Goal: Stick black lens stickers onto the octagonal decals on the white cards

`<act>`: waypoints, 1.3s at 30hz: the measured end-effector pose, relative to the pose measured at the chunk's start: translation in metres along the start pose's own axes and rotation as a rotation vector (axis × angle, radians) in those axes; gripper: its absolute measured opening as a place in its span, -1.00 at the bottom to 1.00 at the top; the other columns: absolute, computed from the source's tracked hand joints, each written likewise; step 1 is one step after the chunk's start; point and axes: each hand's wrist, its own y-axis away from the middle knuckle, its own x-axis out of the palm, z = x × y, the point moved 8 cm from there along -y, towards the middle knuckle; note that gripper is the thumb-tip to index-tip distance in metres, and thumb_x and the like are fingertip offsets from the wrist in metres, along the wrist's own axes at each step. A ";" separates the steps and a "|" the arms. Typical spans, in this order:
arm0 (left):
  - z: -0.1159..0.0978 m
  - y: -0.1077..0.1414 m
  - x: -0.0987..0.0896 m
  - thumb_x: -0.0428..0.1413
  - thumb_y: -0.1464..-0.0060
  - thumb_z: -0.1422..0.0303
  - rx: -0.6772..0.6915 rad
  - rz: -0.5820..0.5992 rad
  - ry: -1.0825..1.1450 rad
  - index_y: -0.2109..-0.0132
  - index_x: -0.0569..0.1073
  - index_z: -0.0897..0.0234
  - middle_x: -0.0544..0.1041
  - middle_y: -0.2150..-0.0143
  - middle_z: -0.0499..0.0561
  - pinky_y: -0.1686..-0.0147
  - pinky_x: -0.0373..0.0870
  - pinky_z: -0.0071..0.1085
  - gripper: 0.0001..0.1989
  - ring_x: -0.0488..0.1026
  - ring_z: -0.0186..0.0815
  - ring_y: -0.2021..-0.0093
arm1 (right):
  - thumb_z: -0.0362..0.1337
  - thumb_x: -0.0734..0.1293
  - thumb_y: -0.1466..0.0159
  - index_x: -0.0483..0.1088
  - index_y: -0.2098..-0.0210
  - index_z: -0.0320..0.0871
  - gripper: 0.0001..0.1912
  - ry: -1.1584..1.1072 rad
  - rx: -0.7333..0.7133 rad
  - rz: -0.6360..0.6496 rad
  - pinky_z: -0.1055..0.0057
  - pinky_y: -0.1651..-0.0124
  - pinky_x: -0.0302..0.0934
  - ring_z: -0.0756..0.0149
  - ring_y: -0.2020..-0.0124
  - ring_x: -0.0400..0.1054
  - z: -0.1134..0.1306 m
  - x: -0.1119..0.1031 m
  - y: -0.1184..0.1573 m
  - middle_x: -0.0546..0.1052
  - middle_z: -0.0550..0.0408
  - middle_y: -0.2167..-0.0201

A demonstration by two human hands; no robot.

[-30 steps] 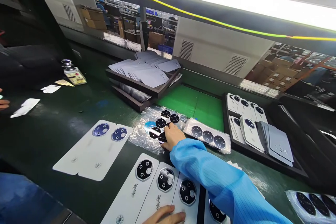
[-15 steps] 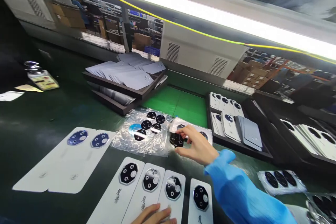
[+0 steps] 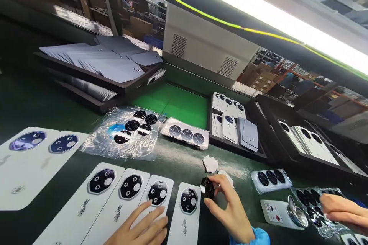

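Note:
Pinched between the thumb and fingers of my right hand point(image 3: 231, 210) is a black camera lens cover point(image 3: 207, 188), held tilted near the bench's front. My left hand point(image 3: 140, 225) lies with fingers spread over the third of several white phone back covers point(image 3: 115, 199) set side by side. Each has a black octagonal lens plate with rings and a pale round spot. Just left of the held piece lies a separate white back cover point(image 3: 184, 226) with its own lens plate.
Loose black discs lie on a clear plastic bag point(image 3: 143, 149). Behind stand a tray of grey panels point(image 3: 126, 84) and a tray of white covers point(image 3: 211, 132). White paper scraps point(image 3: 211, 164) lie mid-bench. Another person's hand point(image 3: 342, 208) is over packed discs at right, near a metal dish point(image 3: 300, 218).
My right hand has come back toward me from beside the bag and strip of discs, carrying the lens cover. My left hand stays on the covers. The view has swung right, and another person's hand appears.

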 end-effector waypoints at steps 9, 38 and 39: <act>0.004 -0.033 0.022 -0.12 -0.36 0.20 -0.192 0.015 -0.040 0.10 0.54 0.30 0.58 0.04 -0.06 -0.39 -0.33 -0.15 -0.62 0.26 -0.25 -0.19 | -0.41 0.31 -0.11 0.36 0.01 -0.07 -0.57 0.092 -0.100 0.024 0.37 0.18 0.39 0.25 0.20 0.37 -0.015 0.014 0.010 0.40 0.05 0.19; 0.009 -0.033 0.023 0.04 -0.26 0.17 -0.233 0.057 0.039 0.08 0.52 0.25 0.57 -0.01 -0.10 -0.39 -0.38 -0.07 -0.72 0.28 -0.16 -0.19 | -0.50 0.30 -0.14 0.27 -0.04 -0.07 -0.52 0.144 -0.201 -0.035 0.52 0.14 0.37 0.36 0.21 0.35 -0.015 0.016 0.015 0.37 0.11 0.19; 0.009 -0.032 0.024 0.05 -0.25 0.17 -0.231 0.067 0.043 0.07 0.52 0.25 0.57 -0.02 -0.10 -0.39 -0.39 -0.05 -0.72 0.27 -0.15 -0.20 | -0.49 0.29 -0.15 0.27 -0.04 -0.07 -0.52 0.148 -0.204 -0.035 0.51 0.15 0.38 0.35 0.21 0.35 -0.014 0.016 0.015 0.37 0.10 0.19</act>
